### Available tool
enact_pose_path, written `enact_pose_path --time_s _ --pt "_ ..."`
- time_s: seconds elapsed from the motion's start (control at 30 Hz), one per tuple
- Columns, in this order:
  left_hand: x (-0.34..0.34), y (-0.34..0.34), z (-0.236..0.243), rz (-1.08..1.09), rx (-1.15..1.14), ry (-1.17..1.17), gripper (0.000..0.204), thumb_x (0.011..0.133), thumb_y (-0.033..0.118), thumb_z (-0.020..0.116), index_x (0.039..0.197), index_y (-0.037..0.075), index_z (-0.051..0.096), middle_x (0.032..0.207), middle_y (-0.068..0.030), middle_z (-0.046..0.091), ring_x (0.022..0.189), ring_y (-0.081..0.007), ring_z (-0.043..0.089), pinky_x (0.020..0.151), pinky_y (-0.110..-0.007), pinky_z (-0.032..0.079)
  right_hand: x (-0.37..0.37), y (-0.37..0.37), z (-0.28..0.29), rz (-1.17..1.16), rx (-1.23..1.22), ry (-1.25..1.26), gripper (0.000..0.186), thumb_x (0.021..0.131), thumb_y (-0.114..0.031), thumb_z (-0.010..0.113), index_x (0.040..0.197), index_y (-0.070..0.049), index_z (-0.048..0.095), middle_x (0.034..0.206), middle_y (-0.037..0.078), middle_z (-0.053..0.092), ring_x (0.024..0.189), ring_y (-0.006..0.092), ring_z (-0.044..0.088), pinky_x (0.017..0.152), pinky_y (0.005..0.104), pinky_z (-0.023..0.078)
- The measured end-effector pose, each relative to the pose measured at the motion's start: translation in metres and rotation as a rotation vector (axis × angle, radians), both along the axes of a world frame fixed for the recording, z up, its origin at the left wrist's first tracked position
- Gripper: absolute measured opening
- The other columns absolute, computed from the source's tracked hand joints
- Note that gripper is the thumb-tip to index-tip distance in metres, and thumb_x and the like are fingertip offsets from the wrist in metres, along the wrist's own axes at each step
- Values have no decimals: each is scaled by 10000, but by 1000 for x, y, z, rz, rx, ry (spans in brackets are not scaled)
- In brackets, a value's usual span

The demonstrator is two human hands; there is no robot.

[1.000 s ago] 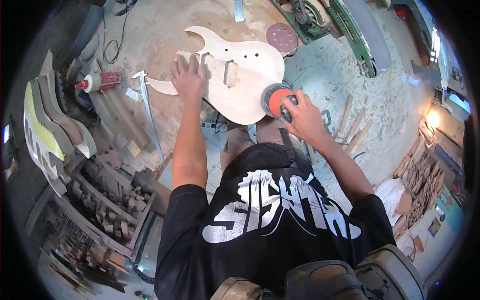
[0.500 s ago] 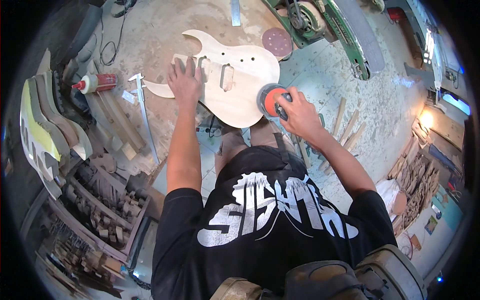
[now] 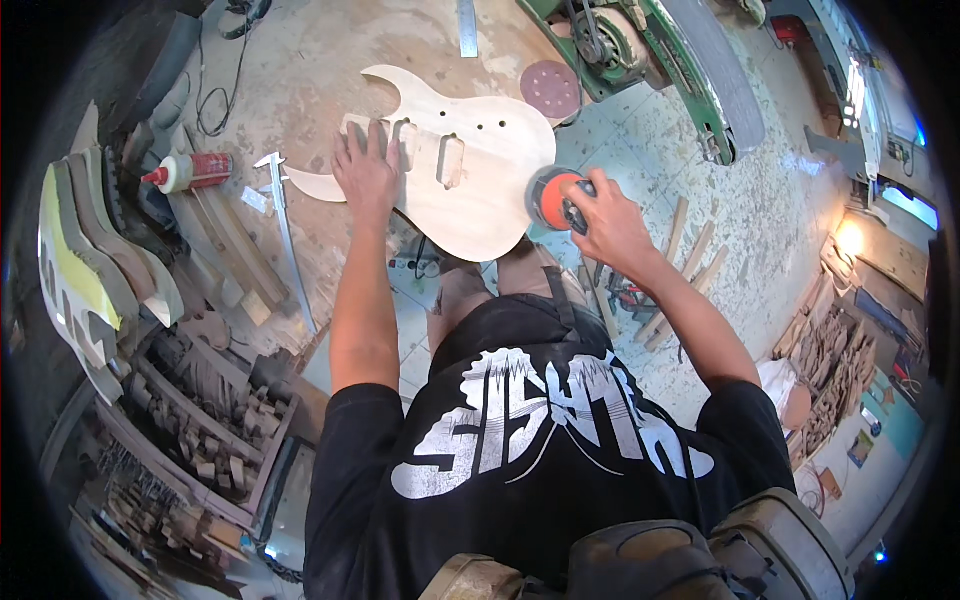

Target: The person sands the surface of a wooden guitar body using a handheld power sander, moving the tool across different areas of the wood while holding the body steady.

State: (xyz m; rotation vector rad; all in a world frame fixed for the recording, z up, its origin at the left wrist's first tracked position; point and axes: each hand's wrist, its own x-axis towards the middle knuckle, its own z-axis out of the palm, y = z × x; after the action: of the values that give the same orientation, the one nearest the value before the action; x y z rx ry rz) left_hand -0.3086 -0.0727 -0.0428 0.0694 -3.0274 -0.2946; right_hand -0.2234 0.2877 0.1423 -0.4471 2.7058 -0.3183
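A pale wooden guitar body [image 3: 470, 200] with curved horns, routed cavities and small holes lies flat on the worktop. My left hand [image 3: 368, 170] rests open on its left part, fingers spread. In my right hand [image 3: 605, 225] is an orange and black round sander [image 3: 556, 200], its pad at the body's lower right edge. A perforated sanding disc [image 3: 550, 90] lies beyond the body, and a steel rule [image 3: 468, 30] lies at the top. A caliper [image 3: 285, 230] and a white-and-red glue bottle [image 3: 192, 171] are to the left.
A green belt machine [image 3: 700, 110] stands at top right. Wood strips [image 3: 705, 255] are on the right, stacked curved cutouts [image 3: 80, 250] far left, and a crate of offcuts [image 3: 210, 420] lower left. A glowing lamp [image 3: 848, 238] is at the right edge.
The sander in my right hand has shifted slightly outward along the body's right edge. My left hand stays on the wood; the whole view has drifted slightly down and left.
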Motion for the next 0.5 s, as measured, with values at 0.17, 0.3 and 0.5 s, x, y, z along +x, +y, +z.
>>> enact_pose_path --time_s 0.17,0.3,0.5 --pt "2 2 -1 26 0 9 573 1064 493 552 1553 196 581 1658 -186 453 1560 -431 336 1258 -584 273 -8 11 -4 -85 -23 40 615 790 -200 843 1344 -185 576 1292 185 537 1143 430 654 844 539 606" --pt "2 -1 0 7 13 15 572 1062 483 561 1550 186 584 1657 -191 452 1560 -436 334 1253 -592 276 -25 -5 -1 -34 11 28 611 795 -206 841 1348 -186 583 1302 192 536 1128 438 662 852 539 602" --pt "2 4 9 2 54 18 570 1050 454 589 1541 166 589 1645 -210 460 1550 -450 349 1252 -601 277 -29 12 0 -73 -9 28 613 804 -202 839 1361 -191 584 1294 197 537 1088 448 673 855 546 597"
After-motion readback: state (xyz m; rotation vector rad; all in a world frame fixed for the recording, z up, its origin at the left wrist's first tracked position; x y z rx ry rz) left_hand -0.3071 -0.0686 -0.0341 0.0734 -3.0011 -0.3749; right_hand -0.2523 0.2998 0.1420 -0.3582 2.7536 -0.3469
